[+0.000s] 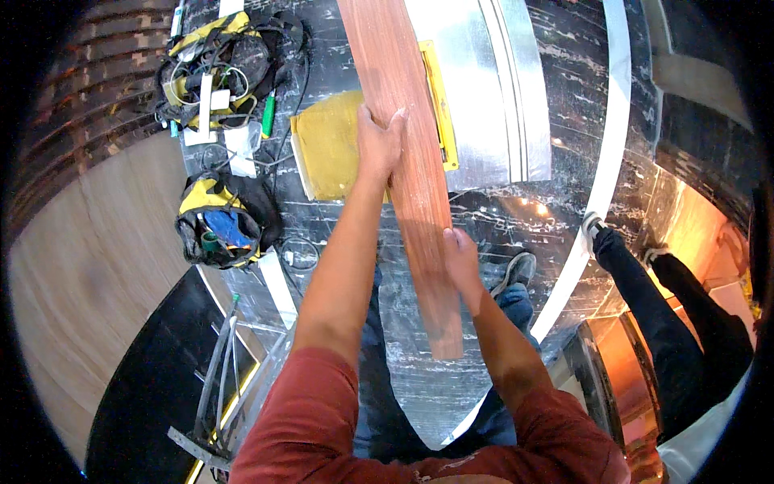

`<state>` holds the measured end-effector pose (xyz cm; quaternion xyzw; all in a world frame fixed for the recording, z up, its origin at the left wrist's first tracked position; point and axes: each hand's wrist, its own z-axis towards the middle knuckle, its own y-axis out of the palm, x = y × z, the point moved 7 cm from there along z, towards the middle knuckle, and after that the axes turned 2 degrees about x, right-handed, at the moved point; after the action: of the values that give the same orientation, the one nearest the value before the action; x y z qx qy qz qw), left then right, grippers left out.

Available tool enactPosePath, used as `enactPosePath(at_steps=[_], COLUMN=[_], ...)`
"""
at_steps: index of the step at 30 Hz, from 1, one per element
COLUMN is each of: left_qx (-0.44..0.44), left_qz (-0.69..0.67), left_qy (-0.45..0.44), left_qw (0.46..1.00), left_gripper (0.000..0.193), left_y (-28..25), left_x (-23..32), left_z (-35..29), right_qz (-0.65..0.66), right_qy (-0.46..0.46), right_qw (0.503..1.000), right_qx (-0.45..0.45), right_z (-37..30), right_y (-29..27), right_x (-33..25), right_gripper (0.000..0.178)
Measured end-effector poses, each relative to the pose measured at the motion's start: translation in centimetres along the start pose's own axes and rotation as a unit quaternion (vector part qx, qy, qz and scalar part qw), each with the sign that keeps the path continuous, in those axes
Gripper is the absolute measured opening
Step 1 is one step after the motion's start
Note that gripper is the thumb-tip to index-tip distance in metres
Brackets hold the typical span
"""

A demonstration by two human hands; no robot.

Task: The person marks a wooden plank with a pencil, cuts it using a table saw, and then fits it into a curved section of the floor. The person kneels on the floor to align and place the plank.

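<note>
A long reddish-brown wood-grain plank (419,189) runs from the far edge of the view down to between my legs. My left hand (380,143) is closed on its left edge, thumb lying over the top face and the other fingers hidden. Lower down, my right hand (462,260) grips the right edge, with its fingers out of sight beneath. Under the plank and to its left lies a yellow flat piece (324,147), like a folded sheet. Along the plank's right side is a narrow yellow bar with slots (439,109).
Beyond the bar lies a silvery sheet (484,97) on the dark marbled floor (564,105). At left are a black-and-yellow tool bag (218,73), a green-handled tool (268,117), a second bag (218,222) and cables. Metal legs (218,371) stand lower left. Another person's legs (645,290) are at right.
</note>
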<state>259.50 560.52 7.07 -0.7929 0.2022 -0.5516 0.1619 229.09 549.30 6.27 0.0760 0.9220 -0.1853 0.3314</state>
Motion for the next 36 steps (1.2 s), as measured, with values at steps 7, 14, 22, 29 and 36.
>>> enactPosePath(at_steps=[7,14,22,29,36], left_qx=[0.018,0.014,0.019,0.005,0.002], left_qz=[-0.028,-0.064,-0.023,-0.029,-0.008], left_qy=[0.039,0.004,-0.014,-0.014,-0.025], left_qw=[0.999,0.998,0.999,0.999,1.000], left_gripper=[0.066,0.065,0.062,0.063,0.062], left_y=[0.5,0.4,0.3,0.3,0.1], left_x=[-0.5,0.6,-0.1,-0.4,-0.7], left_z=[5.6,4.5,3.3,2.3,0.8], right_qz=[-0.017,0.017,-0.001,-0.005,-0.053], right_qy=[-0.027,0.001,-0.018,0.000,-0.004], right_qw=[0.999,1.000,0.999,1.000,0.999], right_qx=[-0.001,0.008,0.029,0.020,0.011], right_z=[-0.1,-0.3,-1.1,-1.9,-2.9], right_y=[-0.1,0.3,0.0,-0.2,-0.6], right_x=[-0.6,1.0,2.7,2.9,4.1], right_gripper=[0.042,0.041,0.034,0.034,0.035])
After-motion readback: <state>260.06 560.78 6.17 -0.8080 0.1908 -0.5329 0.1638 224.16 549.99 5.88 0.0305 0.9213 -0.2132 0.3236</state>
